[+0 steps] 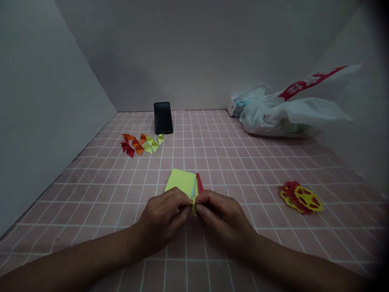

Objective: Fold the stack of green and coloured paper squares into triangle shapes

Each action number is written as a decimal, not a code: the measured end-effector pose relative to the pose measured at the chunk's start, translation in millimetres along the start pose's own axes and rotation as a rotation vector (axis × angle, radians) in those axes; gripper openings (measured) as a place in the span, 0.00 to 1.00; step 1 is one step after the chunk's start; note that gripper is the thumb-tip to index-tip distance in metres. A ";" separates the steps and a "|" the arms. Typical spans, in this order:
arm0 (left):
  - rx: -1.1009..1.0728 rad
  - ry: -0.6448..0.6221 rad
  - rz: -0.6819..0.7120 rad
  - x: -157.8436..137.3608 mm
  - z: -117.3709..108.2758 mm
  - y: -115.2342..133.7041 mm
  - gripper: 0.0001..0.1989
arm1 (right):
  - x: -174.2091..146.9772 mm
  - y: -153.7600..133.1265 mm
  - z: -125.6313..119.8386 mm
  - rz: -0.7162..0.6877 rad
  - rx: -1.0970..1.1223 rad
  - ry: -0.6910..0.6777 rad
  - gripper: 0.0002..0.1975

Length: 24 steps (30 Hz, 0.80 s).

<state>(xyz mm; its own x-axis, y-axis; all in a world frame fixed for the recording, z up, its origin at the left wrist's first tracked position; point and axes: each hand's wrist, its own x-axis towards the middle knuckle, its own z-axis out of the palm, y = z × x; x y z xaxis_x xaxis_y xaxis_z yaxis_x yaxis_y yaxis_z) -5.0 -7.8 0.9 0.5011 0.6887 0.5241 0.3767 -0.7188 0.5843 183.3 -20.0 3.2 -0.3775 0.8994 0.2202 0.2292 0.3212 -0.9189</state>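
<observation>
Between my two hands is a small folded piece of yellow paper (194, 207), pinched from both sides. My left hand (165, 213) is closed, thumb and forefinger gripping its left side. The fingertips of my right hand (223, 215) are closed on its right side. Just beyond my fingers lies a stack of yellow-green paper sheets (181, 181), partly hidden by my left hand. A strip of red paper (199, 183) shows at the right of the stack. The exact folds of the held paper are too small to make out.
Several small folded paper pieces (138, 146) in red, orange and yellow lie at the far left. Behind them a black phone (163, 117) leans upright. A white plastic bag (273, 117) and a patterned box (234, 107) are back right. Red and yellow cut-out shapes (302, 198) lie right.
</observation>
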 end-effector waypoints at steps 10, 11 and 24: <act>0.012 -0.028 0.009 0.6 0.0 1.3 0.06 | -1.9 4.9 4.6 -0.075 -0.131 0.078 0.05; 0.011 -0.028 0.010 0.5 0.1 1.2 0.06 | -2.0 4.1 4.8 -0.074 -0.134 0.087 0.06; 0.120 -0.004 0.082 -1.9 -0.6 -0.1 0.06 | -2.2 -0.6 2.9 -0.048 -0.126 0.103 0.07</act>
<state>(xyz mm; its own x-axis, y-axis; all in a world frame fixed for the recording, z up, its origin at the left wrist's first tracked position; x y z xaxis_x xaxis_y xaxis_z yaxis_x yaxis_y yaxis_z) -6.4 -9.0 0.3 0.5370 0.6271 0.5643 0.4248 -0.7789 0.4613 181.4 -23.0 2.3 -0.2985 0.9058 0.3008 0.3261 0.3930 -0.8598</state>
